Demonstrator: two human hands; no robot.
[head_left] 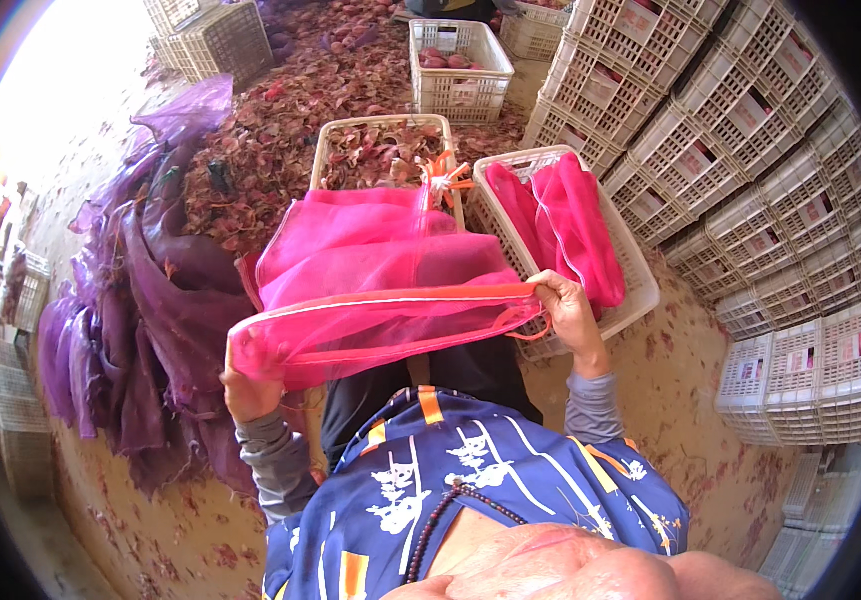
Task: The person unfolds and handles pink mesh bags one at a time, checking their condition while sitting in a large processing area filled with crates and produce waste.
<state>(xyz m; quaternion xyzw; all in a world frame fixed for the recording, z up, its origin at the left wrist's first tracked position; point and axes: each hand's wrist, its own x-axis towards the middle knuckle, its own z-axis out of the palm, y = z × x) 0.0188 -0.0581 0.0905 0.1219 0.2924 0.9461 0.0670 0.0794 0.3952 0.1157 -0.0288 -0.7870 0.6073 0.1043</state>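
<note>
A bright pink mesh bag (381,245) is stretched across in front of me, its wide mouth edged with an orange-red band and a white seam. My left hand (254,385) grips the left corner of the mouth, with some fingers behind the pink mesh. At the other corner, my right hand (569,312) pinches the band, and a thin orange cord dangles beside it. The bag's body spreads away from me over a crate (381,122) holding dry reddish skins. A bundle of orange and white ties (443,180) lies at the bag's far edge.
Folded pink mesh bags (561,220) fill a white crate (634,308) to my right. Purple mesh sacks (166,300) heap on the left. Beyond, a crate (463,92) holds red onions near piled skins (291,95). Stacked crates (711,150) line the right side.
</note>
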